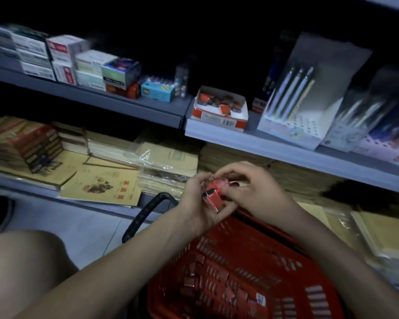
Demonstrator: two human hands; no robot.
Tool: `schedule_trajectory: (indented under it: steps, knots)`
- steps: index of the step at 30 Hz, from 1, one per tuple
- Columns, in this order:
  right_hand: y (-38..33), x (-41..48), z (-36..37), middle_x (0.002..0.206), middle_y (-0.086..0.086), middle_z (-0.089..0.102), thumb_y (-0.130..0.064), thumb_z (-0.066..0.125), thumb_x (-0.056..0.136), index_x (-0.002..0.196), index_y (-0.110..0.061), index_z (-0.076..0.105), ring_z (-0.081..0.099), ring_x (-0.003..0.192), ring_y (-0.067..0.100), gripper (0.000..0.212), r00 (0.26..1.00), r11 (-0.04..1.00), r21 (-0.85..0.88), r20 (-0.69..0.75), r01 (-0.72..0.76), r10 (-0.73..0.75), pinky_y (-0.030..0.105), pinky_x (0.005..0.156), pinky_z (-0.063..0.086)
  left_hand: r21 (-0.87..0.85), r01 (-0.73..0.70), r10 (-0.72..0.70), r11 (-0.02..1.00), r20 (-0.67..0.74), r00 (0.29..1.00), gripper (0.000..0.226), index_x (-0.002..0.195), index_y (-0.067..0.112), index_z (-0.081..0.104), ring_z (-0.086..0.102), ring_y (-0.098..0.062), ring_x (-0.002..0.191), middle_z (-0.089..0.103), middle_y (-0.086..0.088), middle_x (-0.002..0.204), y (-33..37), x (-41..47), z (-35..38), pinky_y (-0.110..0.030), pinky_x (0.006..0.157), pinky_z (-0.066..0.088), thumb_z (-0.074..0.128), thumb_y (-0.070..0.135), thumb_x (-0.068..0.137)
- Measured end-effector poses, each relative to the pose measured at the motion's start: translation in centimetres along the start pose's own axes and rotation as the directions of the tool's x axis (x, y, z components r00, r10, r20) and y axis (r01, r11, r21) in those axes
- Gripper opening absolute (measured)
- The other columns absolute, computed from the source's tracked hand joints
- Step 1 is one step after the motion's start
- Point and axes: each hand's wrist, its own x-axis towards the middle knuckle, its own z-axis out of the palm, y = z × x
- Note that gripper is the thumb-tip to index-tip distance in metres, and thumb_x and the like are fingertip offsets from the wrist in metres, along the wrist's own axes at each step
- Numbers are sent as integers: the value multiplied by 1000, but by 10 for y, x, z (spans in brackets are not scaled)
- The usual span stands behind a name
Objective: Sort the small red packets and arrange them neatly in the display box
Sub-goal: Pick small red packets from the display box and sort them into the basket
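A small stack of red packets [213, 196] is held between both hands above the red shopping basket [293, 268]. My left hand [197, 199] cups the stack from below and the left. My right hand [251, 192] pinches its top and right side. More loose red packets [195, 278] lie on the basket's floor. The white and red display box [219, 118] stands on the upper shelf, ahead of my hands, with several red packets [217, 101] lying untidily inside it.
The basket's black handle [145, 212] sticks up to the left of my hands. Pen display packs [300, 97] stand right of the box, small cartons [62, 61] to its left. Notebooks and paper [101, 183] fill the lower shelf. My knee [25, 268] is at lower left.
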Motion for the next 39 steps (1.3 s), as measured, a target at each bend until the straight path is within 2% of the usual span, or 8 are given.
schedule_trajectory:
  steps: [2, 7, 10, 15, 21, 28, 34, 39]
  knots:
    - [-4, 10, -4, 104, -1, 66, 8, 72, 80, 96, -27, 76, 69, 95, 6, 39, 994, 1000, 10, -110, -12, 13, 34, 88, 61, -31, -29, 29, 999, 5, 1000, 33, 95, 5, 69, 71, -24, 70, 74, -14, 85, 16, -7, 9, -37, 53, 63, 50, 30, 100]
    - [-22, 27, -10, 94, -12, 68, -20, 79, 86, 101, -29, 79, 65, 85, 1, 18, 986, 992, -122, -170, -25, 4, 19, 79, 54, -65, -55, 59, 996, 58, 997, 54, 77, -8, 73, 75, -30, 70, 75, -25, 89, 46, -27, 34, -43, 51, 62, 45, 30, 103]
    - [-37, 35, -15, 94, -15, 71, -26, 77, 88, 101, -34, 78, 65, 89, -1, 15, 980, 987, -158, -195, 16, -47, 14, 74, 49, -53, -93, 97, 994, 63, 993, 44, 100, -7, 69, 74, -31, 79, 74, -28, 104, 58, -33, 44, -45, 50, 61, 43, 29, 103]
    - [-56, 45, -16, 93, -21, 72, -30, 80, 87, 101, -37, 80, 65, 92, -6, 16, 985, 982, -188, -160, 32, -63, 16, 78, 51, -23, -188, 188, 982, -1, 982, 36, 83, 3, 61, 68, -23, 53, 67, -13, 62, 73, -28, 56, -47, 54, 62, 46, 29, 104]
    - [-59, 74, -23, 81, -19, 75, -19, 79, 86, 91, -30, 82, 68, 77, -4, 13, 962, 1000, -26, -272, 7, -14, 7, 63, 45, 18, -214, 213, 977, 45, 976, 37, 99, -1, 70, 75, -31, 84, 75, -22, 88, 96, -22, 61, -47, 64, 64, 52, 31, 102]
    - [-75, 114, -41, 72, -9, 69, -6, 75, 82, 86, -19, 67, 68, 63, 6, 16, 889, 987, 110, -455, 117, -55, 20, 57, 53, -59, -227, 231, 972, 70, 971, 21, 103, 2, 69, 69, -26, 66, 68, -15, 87, 111, -15, 53, -25, 49, 56, 63, 19, 93]
    - [-48, 182, -40, 81, -8, 74, -21, 78, 84, 93, -26, 76, 71, 78, 12, 10, 935, 853, -522, -295, 16, -198, 33, 72, 59, 47, -256, 259, 966, -96, 961, 27, 120, -2, 68, 47, -8, 44, 66, -8, 69, 117, -2, 42, -14, 34, 31, 61, 7, 96]
    - [-35, 198, -29, 99, -2, 77, -12, 71, 87, 102, -30, 79, 71, 98, 22, 24, 991, 686, -723, -13, 81, -131, 33, 80, 57, 86, -404, 412, 911, -133, 901, 18, 106, 5, 69, 37, -6, 48, 66, -4, 74, 121, 4, 41, -13, 33, 22, 76, 8, 90]
